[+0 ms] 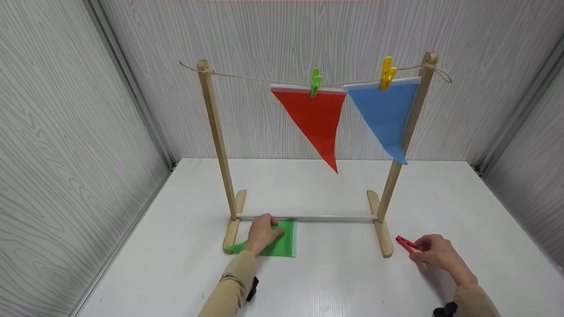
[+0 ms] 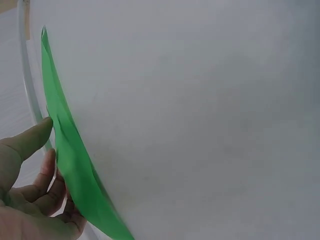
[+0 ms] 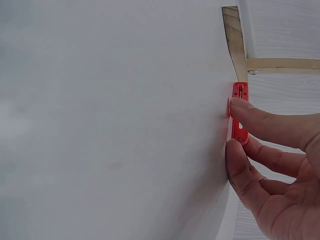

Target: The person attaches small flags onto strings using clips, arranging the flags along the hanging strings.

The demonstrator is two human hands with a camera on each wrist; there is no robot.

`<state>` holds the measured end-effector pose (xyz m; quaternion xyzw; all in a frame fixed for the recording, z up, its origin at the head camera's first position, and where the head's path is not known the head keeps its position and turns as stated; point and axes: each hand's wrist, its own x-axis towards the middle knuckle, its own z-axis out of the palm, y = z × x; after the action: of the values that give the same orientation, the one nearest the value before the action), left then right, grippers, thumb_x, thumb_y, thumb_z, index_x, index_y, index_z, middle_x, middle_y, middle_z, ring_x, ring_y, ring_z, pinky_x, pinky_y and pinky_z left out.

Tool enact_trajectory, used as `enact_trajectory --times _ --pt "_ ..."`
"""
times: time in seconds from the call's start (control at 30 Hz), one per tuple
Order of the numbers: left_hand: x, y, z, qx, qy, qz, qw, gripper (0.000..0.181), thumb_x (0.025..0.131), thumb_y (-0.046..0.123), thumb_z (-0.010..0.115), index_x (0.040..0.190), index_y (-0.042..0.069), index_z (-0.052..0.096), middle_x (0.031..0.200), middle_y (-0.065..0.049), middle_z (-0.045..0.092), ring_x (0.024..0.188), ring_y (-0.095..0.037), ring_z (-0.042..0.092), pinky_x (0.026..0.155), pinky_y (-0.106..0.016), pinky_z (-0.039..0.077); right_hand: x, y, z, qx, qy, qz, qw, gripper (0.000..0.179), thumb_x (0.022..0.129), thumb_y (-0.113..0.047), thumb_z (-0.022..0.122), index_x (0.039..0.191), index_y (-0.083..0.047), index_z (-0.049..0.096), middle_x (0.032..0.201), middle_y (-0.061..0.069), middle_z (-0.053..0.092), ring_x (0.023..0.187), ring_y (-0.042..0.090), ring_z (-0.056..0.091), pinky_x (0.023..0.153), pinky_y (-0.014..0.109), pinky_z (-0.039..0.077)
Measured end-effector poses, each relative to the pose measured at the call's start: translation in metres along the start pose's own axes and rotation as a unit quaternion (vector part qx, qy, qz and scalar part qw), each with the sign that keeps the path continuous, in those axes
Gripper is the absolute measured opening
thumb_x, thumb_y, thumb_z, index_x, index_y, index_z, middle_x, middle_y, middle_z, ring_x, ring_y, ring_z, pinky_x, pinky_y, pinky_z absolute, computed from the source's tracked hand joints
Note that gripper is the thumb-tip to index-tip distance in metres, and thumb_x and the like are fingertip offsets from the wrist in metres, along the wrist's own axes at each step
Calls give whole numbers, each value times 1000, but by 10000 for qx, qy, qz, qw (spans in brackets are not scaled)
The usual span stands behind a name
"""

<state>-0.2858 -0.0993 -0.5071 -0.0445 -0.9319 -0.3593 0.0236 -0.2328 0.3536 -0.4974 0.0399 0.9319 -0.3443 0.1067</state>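
My left hand (image 1: 263, 233) is over a green pennant (image 1: 286, 240) with a white edge strip, which lies on the table at the stand's left foot. In the left wrist view, its thumb and fingers are spread apart, with fingertips right at the green pennant (image 2: 75, 160). My right hand (image 1: 438, 253) pinches a red clothespin (image 1: 406, 243) just above the table, right of the stand. The thumb overlaps the red clothespin (image 3: 240, 90) in the right wrist view. A red pennant (image 1: 315, 116) and a blue pennant (image 1: 385, 112) hang from a string.
A green clothespin (image 1: 315, 82) and a yellow clothespin (image 1: 387, 74) clip the pennants to the string (image 1: 246, 78). The string spans two wooden posts (image 1: 216, 132), joined low down by a white rod (image 1: 335, 218). Grey wood-grain panels (image 1: 282, 35) surround the white table (image 1: 335, 281).
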Motion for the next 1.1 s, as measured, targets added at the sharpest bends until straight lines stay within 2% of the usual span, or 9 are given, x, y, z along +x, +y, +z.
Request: enact_trajectory --times 0.13,0.27,0.47,0.57,0.7,0.83,1.0,1.1 --pt "1 3 4 80 107 128 9998 32 87 23 79 100 -1 62 96 -15 67 85 -24 60 78 -39 51 1 0 0 -22 -27 63 10000 44 84 -14 78 115 12 62 95 15 66 83 21 58 68 29 49" --pt "2 5 9 400 266 185 9987 40 86 32 80 98 -1 61 90 -13 65 78 -20 54 72 -34 47 1 0 0 -18 -26 105 9999 45 84 -16 78 116 12 62 97 16 66 85 22 57 69 29 49" --pt "1 8 15 1002 676 399 9919 42 81 36 84 92 2 61 82 -9 62 75 -21 54 74 -37 45 0 0 1 19 -39 158 9999 47 84 -17 79 118 12 61 99 17 66 87 22 57 71 29 50" --pt "0 8 16 1035 702 445 9911 39 81 31 85 91 2 60 83 -10 62 78 -24 57 75 -39 46 0 0 2 21 -29 145 9999 47 85 -17 78 118 12 61 99 17 66 86 22 57 70 29 50" --pt "1 9 14 599 524 276 9964 33 81 20 85 94 0 63 89 -14 64 85 -29 61 76 -42 51 -1 1 2 -25 55 -47 10000 43 84 -15 78 114 12 62 95 16 66 82 21 57 67 30 49" --pt "3 12 9 120 172 -19 9998 30 83 11 82 105 -3 67 104 -19 66 100 -35 62 84 -50 53 -2 1 1 -47 78 -77 9999 41 84 -14 78 113 12 63 94 16 66 82 22 57 67 30 49" --pt "5 14 3 24 -293 -180 9994 32 88 6 74 117 -3 67 119 -21 66 115 -37 59 96 -54 50 -1 1 1 -16 46 38 10000 41 85 -13 77 114 11 62 95 15 66 81 21 58 67 30 50" --pt "5 13 0 -55 -442 -251 9987 30 90 4 70 119 -4 66 122 -23 65 113 -36 60 97 -53 50 -1 1 2 -2 72 19 10000 40 85 -12 76 114 12 62 94 16 66 81 21 58 67 29 50"
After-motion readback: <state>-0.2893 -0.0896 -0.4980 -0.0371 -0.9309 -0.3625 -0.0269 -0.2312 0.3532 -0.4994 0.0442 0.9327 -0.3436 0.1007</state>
